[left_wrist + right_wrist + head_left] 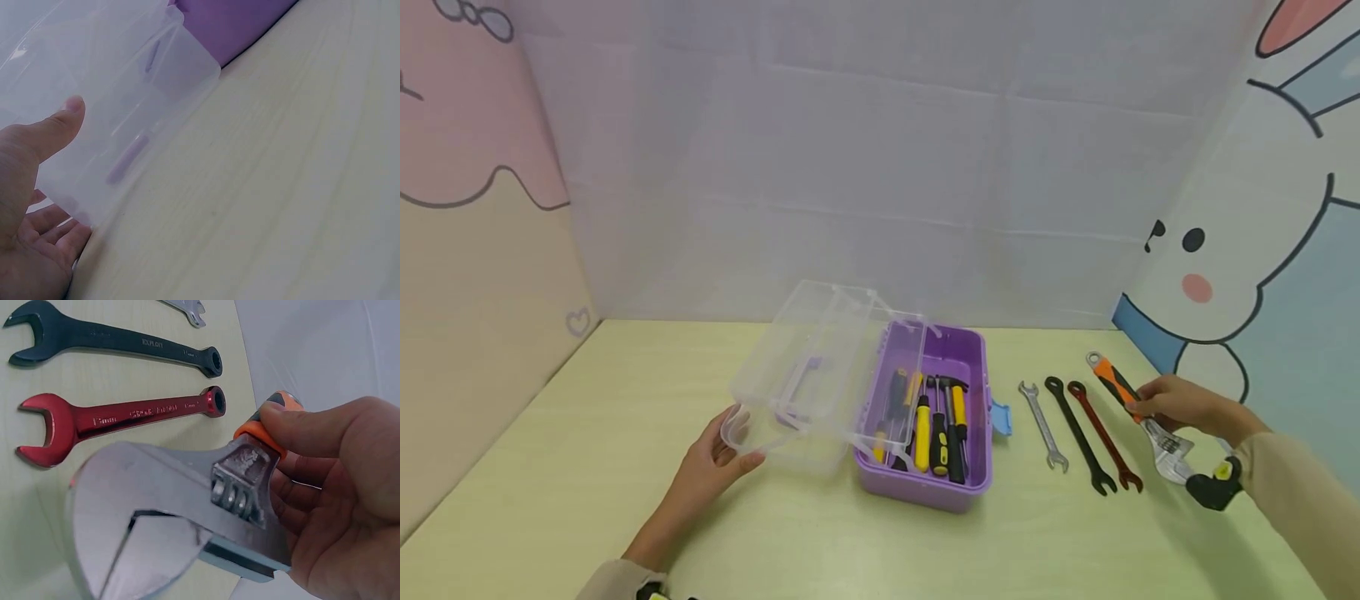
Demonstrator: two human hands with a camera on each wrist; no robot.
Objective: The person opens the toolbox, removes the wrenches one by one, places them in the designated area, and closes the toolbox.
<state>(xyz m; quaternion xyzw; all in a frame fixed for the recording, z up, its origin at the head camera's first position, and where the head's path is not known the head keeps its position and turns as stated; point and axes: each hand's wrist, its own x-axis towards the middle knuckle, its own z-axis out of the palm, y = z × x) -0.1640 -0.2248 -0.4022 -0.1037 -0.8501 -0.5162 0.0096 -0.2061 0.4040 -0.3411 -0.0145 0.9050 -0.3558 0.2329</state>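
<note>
My right hand (1183,404) grips an adjustable wrench (144,506) by its orange and black handle (1114,383), above the right side of the table. Its silver head points toward me. Beside it on the table lie a red wrench (1105,435), a black wrench (1080,435) and a silver wrench (1043,423). At the left, my left hand (703,467) holds the near corner of a clear toolbox lid (94,150), thumb on one side and fingers round the edge. That lid is swung open from a purple toolbox (925,493), partly covering its left side.
Inside the toolbox lie a hammer (955,417) and several yellow and black screwdrivers (922,433). A blue latch (1001,418) sticks out from the box's right side. A white sheet (865,167) hangs behind the table, with printed panels (482,275) at the sides.
</note>
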